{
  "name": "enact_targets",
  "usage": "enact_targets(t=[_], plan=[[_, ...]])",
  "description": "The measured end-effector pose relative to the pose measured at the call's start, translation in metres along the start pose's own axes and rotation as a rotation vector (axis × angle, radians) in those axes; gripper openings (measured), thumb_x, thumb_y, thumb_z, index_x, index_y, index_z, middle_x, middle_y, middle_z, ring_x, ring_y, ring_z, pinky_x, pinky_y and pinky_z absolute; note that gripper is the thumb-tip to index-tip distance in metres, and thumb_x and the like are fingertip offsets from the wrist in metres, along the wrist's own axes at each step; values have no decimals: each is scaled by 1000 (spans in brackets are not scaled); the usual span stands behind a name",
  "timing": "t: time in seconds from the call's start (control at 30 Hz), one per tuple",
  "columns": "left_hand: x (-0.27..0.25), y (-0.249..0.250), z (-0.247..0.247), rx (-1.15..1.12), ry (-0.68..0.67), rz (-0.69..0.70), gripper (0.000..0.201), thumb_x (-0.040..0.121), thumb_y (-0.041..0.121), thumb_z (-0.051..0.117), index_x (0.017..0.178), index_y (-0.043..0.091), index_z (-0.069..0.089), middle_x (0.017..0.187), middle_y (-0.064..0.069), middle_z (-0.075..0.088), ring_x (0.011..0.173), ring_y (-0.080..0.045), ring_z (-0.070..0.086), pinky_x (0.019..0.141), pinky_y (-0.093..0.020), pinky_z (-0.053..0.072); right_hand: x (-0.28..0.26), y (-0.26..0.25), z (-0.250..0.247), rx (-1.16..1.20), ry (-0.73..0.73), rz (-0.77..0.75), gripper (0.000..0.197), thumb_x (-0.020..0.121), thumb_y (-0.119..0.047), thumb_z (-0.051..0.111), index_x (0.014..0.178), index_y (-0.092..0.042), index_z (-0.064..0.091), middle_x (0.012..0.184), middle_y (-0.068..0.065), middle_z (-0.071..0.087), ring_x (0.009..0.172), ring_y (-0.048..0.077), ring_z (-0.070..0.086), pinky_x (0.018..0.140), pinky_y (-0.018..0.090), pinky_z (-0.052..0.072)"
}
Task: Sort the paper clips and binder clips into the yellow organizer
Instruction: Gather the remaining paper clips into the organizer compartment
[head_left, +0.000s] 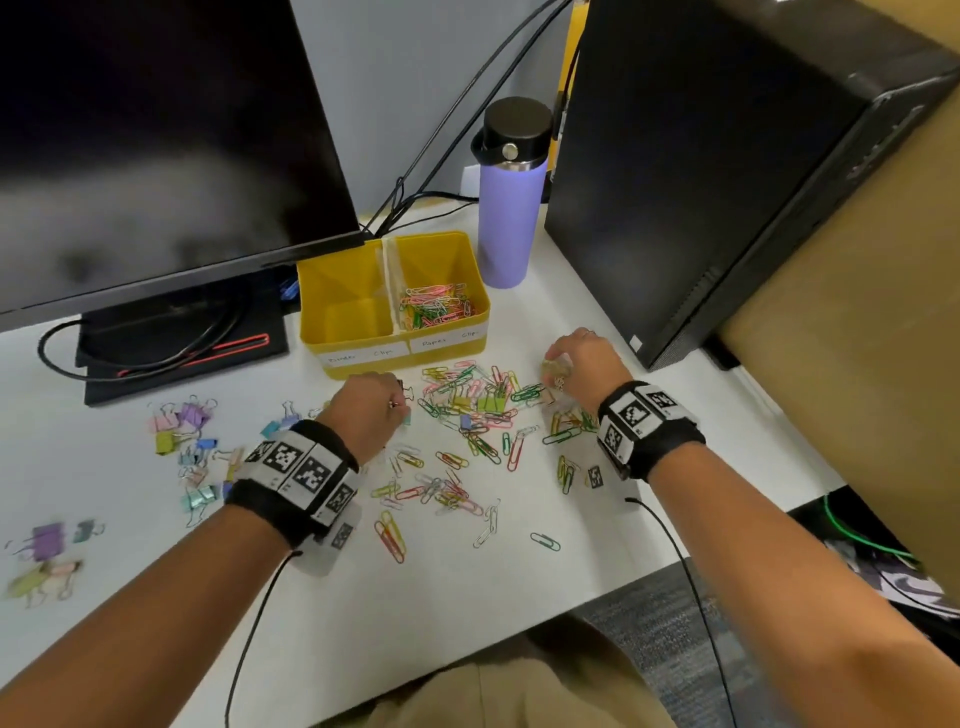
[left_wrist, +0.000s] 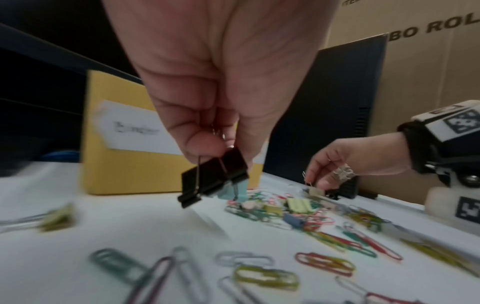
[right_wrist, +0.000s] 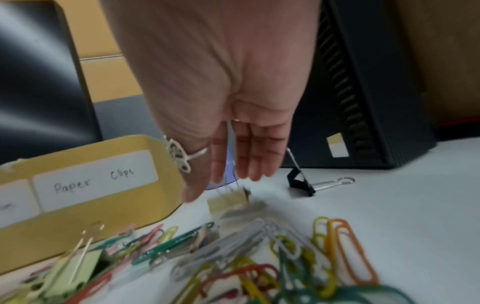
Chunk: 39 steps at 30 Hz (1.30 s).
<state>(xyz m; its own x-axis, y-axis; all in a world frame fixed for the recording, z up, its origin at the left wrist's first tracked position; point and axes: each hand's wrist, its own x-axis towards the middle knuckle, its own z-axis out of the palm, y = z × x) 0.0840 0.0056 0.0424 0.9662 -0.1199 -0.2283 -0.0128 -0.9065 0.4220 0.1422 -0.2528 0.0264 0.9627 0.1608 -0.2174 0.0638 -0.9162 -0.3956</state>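
Left hand (left_wrist: 207, 115) pinching black binder clip (left_wrist: 214, 176) (fingers down), lifted.

The organizer (head_left: 363, 353) sits toward the tabletop's (head_left: 649, 415) back edge; paper clips (head_left: 467, 410) spread before it, binder clips (head_left: 192, 441) nearer the left edge

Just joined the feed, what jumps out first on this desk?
A scatter of coloured wire paper clips covers the white desk before the yellow two-compartment organizer; only its right compartment holds clips. The left hand pinches a black metal binder clip above the desk.
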Motion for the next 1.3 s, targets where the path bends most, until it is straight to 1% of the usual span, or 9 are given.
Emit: enact_targets(t=[0.13,0.27,0.5,0.67,0.8,0.9,1.0,1.17,1.3], plan=[[-7,-32,-7,8,11,-143,16,90,10,52,96,-2,61,103,-20,64,97,-32,57,79,-32,42,-6,-19,13,-90,55,-15,33,81,-21,65,113,-16,60,133,11,44,121,30,41,98,41,37],[-10,-48,-8,32,-19,-198,17,90,13,51,98,0,59,105,-20,61,98,-32,55,83,-34,42,-6,-45,30,-49,23,-179,26,83,-4,59,108,-10,63,115,15,57,107,33,51,88,38,43],[-21,-31,-11,115,131,-99,24,91,15,51,113,17,60,126,-3,47,118,-20,43,89,-32,46,-3,-50,43,-3,-95,-155,18,81,3,57,92,-7,68,98,16,64,92,28,58,77,29,45],[3,6,9,214,-31,70,34,90,0,46,118,15,60,117,-9,55,107,-25,56,92,-35,51,8,-40,22,124,65,-52,15,80,4,57,88,-4,68,98,18,61,91,30,58,76,23,36],[29,22,20,282,-188,20,27,92,5,46,114,6,61,118,-14,55,110,-29,55,94,-35,48,25,-29,17,104,157,13,13,81,3,58,89,-2,66,98,21,62,91,34,59,75,29,42],[38,25,24,258,-213,-31,24,92,11,50,113,3,59,119,-15,56,110,-30,56,92,-36,48,25,-30,16,52,166,37,23,82,-1,59,105,-4,61,110,20,56,104,35,54,84,36,46],[39,23,27,230,-204,-52,27,93,19,51,115,2,55,121,-16,54,113,-30,54,94,-37,46,11,-45,16,39,227,-71,24,82,-4,60,106,-6,61,110,17,56,105,32,51,85,36,44],[32,10,29,215,-162,-59,25,91,20,55,109,3,58,117,-15,58,110,-28,55,93,-35,47,-16,-75,43,-4,-172,-218,23,79,5,52,89,-6,70,97,15,69,93,29,61,72,24,40],[27,3,28,100,-143,-10,31,88,16,58,118,11,52,119,-13,57,111,-27,54,92,-35,46,-23,-78,55,-26,-221,-170,28,78,11,46,93,-4,66,102,17,65,96,31,59,74,28,44]])
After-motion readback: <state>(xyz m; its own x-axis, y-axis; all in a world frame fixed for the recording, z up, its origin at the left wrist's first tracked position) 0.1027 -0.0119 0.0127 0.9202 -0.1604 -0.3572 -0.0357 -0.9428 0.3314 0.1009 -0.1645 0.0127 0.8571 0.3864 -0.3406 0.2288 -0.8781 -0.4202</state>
